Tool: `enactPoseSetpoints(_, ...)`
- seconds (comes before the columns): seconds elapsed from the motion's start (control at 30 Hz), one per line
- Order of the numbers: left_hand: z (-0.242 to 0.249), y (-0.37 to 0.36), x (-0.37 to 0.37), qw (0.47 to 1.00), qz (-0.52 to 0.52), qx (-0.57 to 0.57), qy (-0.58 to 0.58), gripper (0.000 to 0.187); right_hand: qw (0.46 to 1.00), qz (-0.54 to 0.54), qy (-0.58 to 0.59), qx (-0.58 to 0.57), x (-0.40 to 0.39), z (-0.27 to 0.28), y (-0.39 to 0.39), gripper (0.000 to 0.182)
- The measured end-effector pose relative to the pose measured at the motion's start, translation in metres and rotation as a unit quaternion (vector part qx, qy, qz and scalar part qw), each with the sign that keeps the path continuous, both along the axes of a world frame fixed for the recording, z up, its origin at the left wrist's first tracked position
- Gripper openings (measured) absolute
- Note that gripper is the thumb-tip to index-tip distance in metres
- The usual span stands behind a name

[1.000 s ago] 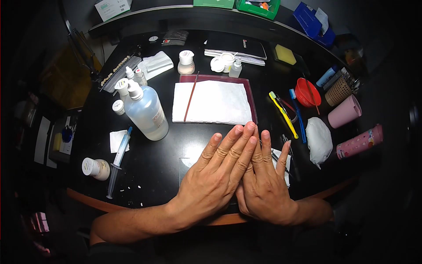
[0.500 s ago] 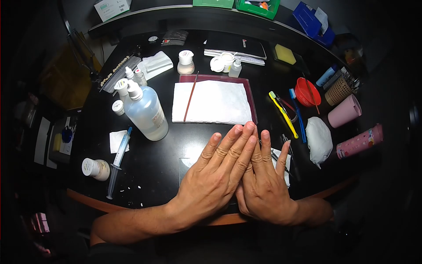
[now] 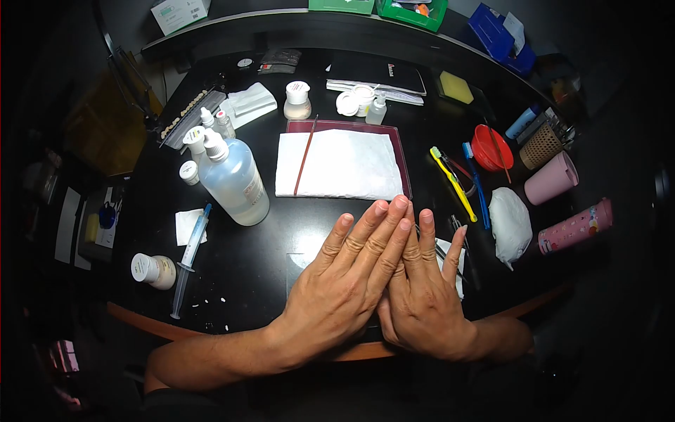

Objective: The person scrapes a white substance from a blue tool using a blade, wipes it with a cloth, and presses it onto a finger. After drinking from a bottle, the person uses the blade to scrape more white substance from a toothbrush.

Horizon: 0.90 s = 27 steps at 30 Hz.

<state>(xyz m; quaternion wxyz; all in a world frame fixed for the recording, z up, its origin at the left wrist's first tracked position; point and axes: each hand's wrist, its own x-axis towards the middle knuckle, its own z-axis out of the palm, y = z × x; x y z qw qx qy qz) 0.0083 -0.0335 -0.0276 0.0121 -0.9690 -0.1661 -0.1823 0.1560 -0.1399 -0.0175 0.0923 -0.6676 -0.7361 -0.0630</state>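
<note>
Above the near edge of the desk, my left hand [image 3: 342, 285] and my right hand [image 3: 427, 306] show their backs, fingers stretched out. The left fingers overlap part of the right hand, hiding its thumb side. Neither hand shows anything held. Just beyond the fingertips lies a white folded tissue [image 3: 351, 165] on a dark red tray [image 3: 402, 144], with a thin brush [image 3: 306, 156] across it. A clear glass plate [image 3: 295, 264] is partly covered by my left hand. Slim tools and a white paper [image 3: 460, 285] lie behind my right fingers.
A large clear bottle [image 3: 242, 186], a syringe [image 3: 190, 257] and a lidded jar [image 3: 156, 271] stand or lie left. Rightward are a yellow toothbrush [image 3: 455, 186], a blue toothbrush [image 3: 478, 190], a red bowl [image 3: 485, 151], a white bundle [image 3: 511, 225] and a pink cup [image 3: 552, 177].
</note>
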Motion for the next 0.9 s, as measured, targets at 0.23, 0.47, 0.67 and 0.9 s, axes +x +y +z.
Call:
enactPoseSetpoints(0.23, -0.0011, 0.0001, 0.0, 1.0, -0.006, -0.021, 0.001, 0.073, 1.0, 0.005, 0.002, 0.0, 0.0005, 0.0009, 0.0008, 0.082)
enactPoseSetpoints(0.47, -0.0041, 0.0009, -0.0001, 0.999, -0.016, -0.037, 0.003, 0.074, 1.0, 0.008, 0.009, -0.006, 0.0009, 0.0015, 0.0002, 0.083)
enactPoseSetpoints(0.67, -0.0033, 0.0008, 0.0, 0.999, -0.016, -0.038, 0.004, 0.074, 1.0, 0.003, -0.004, -0.005, 0.0017, -0.0009, -0.0001, 0.084)
enactPoseSetpoints(0.9, -0.0029, 0.0002, 0.0002, 0.998, -0.021, -0.065, -0.009, 0.074, 1.0, 0.006, -0.001, -0.009, 0.0013, 0.0003, 0.0001, 0.084)
